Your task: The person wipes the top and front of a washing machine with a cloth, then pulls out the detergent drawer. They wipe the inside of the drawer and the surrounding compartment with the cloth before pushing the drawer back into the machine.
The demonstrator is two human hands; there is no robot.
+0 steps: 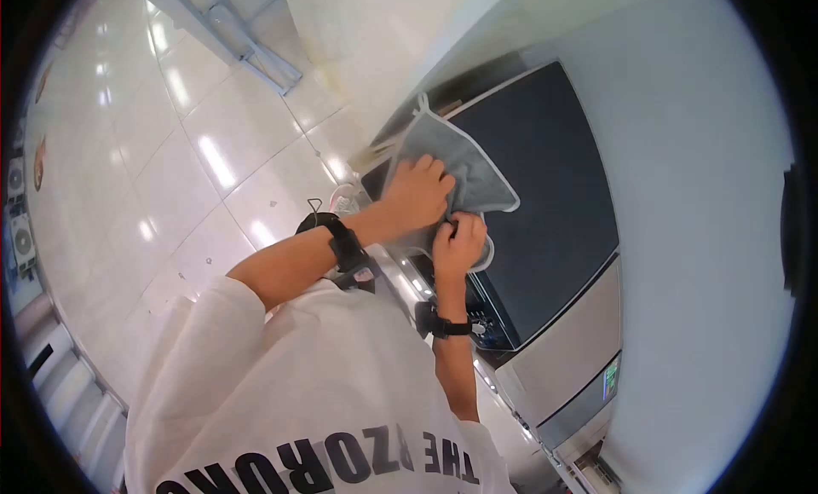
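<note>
A grey cloth point(464, 157) with a pale stitched edge and a small loop at its far corner lies spread on the dark top point(545, 196) of a silver appliance. My left hand point(417, 191) rests on the middle of the cloth with its fingers curled into the fabric. Just below it, my right hand point(460, 242) pinches the cloth's near edge. The two hands almost touch. Each wrist carries a black band.
The appliance has a silver front point(571, 349) with a small lit display point(609, 379) and stands against a white wall point(699, 196). Glossy white floor tiles point(170, 153) spread to the left, and a metal frame point(247, 42) stands on them at the top. My white printed shirt fills the bottom.
</note>
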